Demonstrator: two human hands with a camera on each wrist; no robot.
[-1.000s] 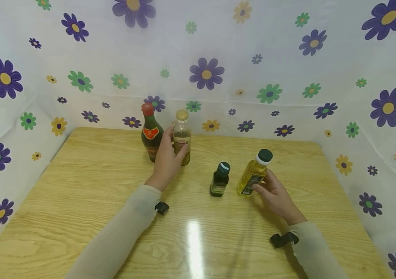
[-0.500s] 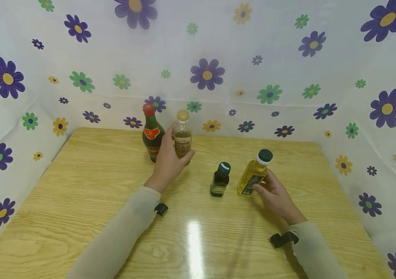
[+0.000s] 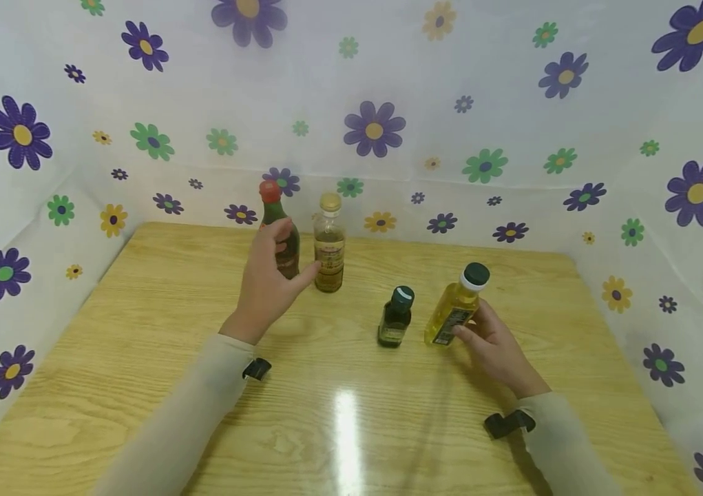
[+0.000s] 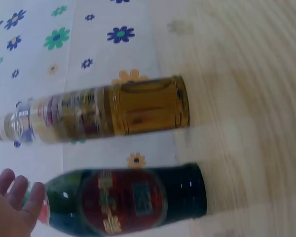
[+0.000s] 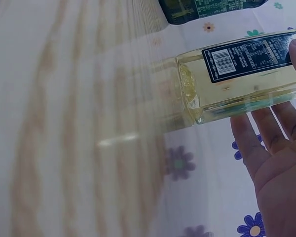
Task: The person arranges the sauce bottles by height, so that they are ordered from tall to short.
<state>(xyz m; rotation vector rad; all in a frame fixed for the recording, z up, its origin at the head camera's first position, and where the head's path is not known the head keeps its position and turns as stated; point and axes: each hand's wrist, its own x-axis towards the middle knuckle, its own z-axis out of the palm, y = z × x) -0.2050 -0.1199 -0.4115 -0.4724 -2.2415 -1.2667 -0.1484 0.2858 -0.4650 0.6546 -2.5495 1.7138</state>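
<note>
My left hand (image 3: 267, 279) is in front of the dark green bottle with a red cap (image 3: 270, 191), fingers spread and partly covering it; whether they touch the glass I cannot tell. Just right of the thumb stands a yellow-capped bottle (image 3: 329, 258), upright. In the left wrist view the amber bottle (image 4: 148, 106) and the dark bottle (image 4: 182, 192) are side by side. My right hand (image 3: 502, 351) holds a clear bottle of yellow oil (image 3: 452, 313) between thumb and fingers, tilted. Its barcode label (image 5: 224, 61) shows in the right wrist view.
A small dark green bottle (image 3: 394, 322) stands upright on the wooden table (image 3: 301, 427), left of the yellow oil bottle. White flowered cloth (image 3: 413, 83) rises behind the table and along both sides.
My left hand has let go of the yellow-capped bottle and moved left, across the front of the red-capped one. My right hand keeps its hold on the oil bottle.
</note>
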